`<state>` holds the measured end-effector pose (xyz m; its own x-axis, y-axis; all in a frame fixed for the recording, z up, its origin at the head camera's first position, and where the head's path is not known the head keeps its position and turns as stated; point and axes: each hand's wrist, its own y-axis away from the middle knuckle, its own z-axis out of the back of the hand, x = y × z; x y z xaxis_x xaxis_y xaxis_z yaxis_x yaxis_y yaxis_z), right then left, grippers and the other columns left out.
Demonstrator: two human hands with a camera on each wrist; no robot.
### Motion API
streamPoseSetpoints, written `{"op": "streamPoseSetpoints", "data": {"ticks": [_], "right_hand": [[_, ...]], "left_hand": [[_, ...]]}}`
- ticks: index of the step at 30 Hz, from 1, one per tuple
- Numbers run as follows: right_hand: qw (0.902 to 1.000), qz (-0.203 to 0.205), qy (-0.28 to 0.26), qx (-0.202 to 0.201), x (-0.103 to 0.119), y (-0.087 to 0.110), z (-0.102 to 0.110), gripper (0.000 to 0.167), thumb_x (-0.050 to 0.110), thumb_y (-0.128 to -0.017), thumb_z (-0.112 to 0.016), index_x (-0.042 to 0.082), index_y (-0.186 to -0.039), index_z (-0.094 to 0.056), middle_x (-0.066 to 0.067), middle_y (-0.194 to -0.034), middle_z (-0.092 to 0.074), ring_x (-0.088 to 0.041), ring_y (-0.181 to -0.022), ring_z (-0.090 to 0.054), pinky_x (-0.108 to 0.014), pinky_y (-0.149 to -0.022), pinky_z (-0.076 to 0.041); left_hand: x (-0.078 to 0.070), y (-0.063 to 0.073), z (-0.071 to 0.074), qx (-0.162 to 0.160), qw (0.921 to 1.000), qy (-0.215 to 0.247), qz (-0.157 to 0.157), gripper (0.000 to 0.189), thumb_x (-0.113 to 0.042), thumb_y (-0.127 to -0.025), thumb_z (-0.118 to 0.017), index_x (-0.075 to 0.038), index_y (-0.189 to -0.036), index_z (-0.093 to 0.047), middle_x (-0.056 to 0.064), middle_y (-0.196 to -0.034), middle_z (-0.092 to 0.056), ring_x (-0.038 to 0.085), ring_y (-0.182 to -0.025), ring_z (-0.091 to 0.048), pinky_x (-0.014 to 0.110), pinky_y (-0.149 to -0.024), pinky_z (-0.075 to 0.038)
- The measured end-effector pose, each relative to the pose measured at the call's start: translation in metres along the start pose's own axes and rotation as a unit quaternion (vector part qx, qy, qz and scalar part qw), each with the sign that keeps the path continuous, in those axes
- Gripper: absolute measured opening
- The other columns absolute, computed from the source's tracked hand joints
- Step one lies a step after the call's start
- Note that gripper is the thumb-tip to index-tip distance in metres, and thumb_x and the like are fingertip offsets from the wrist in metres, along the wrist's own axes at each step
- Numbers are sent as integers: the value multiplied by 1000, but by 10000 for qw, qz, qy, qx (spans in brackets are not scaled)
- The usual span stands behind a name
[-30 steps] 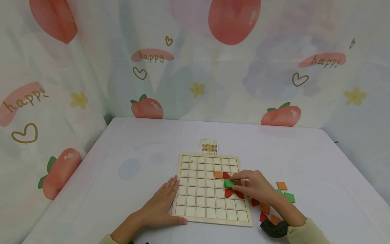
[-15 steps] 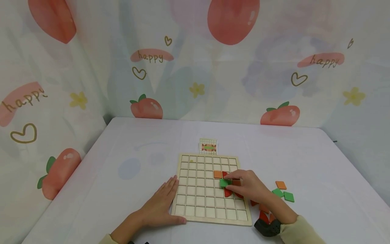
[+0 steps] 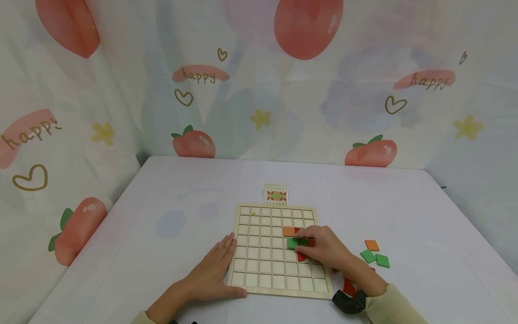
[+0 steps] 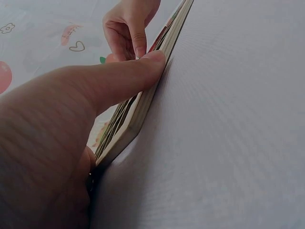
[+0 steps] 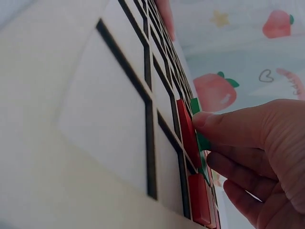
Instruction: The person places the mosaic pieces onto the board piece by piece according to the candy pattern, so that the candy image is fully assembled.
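Note:
A wooden grid board point(image 3: 265, 267) lies on the white table. My left hand point(image 3: 212, 274) rests flat along its left side, fingers straight, thumb lying over the front corner, as the left wrist view also shows the thumb point(image 4: 124, 81) on the board's edge. With thumb and fingertips my right hand point(image 3: 323, 249) pinches a green square tile point(image 3: 292, 243) over a middle row, left of another green tile point(image 3: 302, 242). An orange tile point(image 3: 288, 231) sits in the cell behind. Red rounded pieces, one red piece point(image 5: 189, 136) near my thumb, sit in neighbouring cells, partly hidden by the hand.
Right of the board lie loose tiles: an orange square point(image 3: 372, 245), green squares point(image 3: 382, 260) and red pieces point(image 3: 349, 287), some under my right forearm. A small patterned card point(image 3: 277, 194) lies behind the board. A printed curtain point(image 3: 259, 90) hangs beyond the table.
My right hand has moved left across the board with the green tile, from over one cell to the cell left of it. The left hand has stayed in place.

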<state>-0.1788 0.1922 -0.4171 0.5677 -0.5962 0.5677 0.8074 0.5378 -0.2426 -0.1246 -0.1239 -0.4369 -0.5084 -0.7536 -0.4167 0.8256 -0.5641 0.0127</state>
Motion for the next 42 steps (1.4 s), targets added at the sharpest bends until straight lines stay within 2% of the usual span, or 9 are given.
{"op": "streamPoseSetpoints", "data": {"ticks": [34,42], "right_hand": [[9993,-254,237,-151,13,-4,-7,23,10,-76,-75,6,-99,-71,0,-94,-67,-18,-90,-61,-31,-74,-51],[9993,-172,287,-175,12,-4,-8,23,10,-75,-76,6,-97,-72,0,-92,-68,-17,-89,-62,-31,-74,-51]], "left_hand": [[1,0,-1,-35,10000,-60,-11,117,-79,-70,-47,1,-146,-9,11,-153,-1,21,-138,0,40,-110,-9],[1,0,-1,-17,10000,-61,-14,116,-79,-71,-46,1,-146,-8,11,-153,0,22,-138,0,40,-110,-9]]}}
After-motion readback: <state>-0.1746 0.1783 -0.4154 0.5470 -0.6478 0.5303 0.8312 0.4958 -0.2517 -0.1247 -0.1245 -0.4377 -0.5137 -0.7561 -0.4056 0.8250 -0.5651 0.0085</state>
